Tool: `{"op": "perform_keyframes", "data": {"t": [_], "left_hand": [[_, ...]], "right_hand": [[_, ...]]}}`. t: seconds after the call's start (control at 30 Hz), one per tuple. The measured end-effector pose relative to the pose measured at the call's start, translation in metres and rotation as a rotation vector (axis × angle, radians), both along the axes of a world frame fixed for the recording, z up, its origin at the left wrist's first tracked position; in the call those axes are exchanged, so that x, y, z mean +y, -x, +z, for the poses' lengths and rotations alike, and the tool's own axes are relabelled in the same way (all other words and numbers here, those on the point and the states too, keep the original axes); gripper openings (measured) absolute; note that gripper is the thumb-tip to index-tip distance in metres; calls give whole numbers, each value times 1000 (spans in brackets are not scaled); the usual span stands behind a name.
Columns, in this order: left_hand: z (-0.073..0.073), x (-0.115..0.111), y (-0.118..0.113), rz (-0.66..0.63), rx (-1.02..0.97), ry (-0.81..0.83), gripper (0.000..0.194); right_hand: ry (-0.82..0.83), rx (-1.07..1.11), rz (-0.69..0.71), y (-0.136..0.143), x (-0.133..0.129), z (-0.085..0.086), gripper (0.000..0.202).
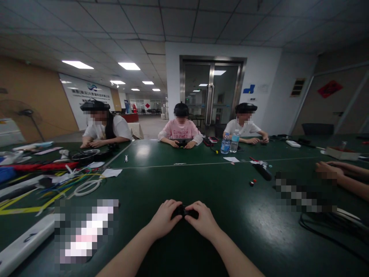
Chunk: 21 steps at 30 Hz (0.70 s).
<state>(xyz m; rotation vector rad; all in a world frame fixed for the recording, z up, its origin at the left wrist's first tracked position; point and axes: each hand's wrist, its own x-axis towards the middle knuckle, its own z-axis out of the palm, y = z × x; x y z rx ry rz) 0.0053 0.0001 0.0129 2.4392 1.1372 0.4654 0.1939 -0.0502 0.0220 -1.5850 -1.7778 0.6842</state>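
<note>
Near the middle of the green table (184, 182), my left hand (166, 218) and my right hand (202, 220) face each other, fingertips and thumbs curled round one small black object (183, 211). The left fingers grip its left end and the right fingers its right end. Most of the object is hidden by the fingers, so its exact shape cannot be made out.
Cables (86, 187) and tools lie at the left, beside a white power strip (29, 240). Two water bottles (225, 144) stand across the table. Three people sit opposite; another person's hands (330, 171) are at the right, near black cables (331, 234).
</note>
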Motion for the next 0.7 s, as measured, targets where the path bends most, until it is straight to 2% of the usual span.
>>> {"op": "perform_keyframes", "data": {"t": [0.07, 0.13, 0.27, 0.47, 0.6, 0.7], "left_hand": [[1, 0, -1, 5, 12, 14, 42], [2, 1, -2, 7, 10, 27, 42], [1, 2, -2, 10, 25, 41, 43], [-1, 1, -1, 14, 9, 29, 44], [2, 0, -2, 7, -17, 30, 40], [4, 2, -2, -4, -32, 17, 38]], "right_hand": [[-30, 63, -40, 0, 3, -1, 21], [-42, 150, -133, 0, 6, -2, 29], [33, 238, -227, -1, 9, -4, 39], [45, 219, -145, -2, 11, -8, 41], [28, 159, -47, -2, 9, -9, 25], [17, 107, -30, -1, 8, -10, 22]]}}
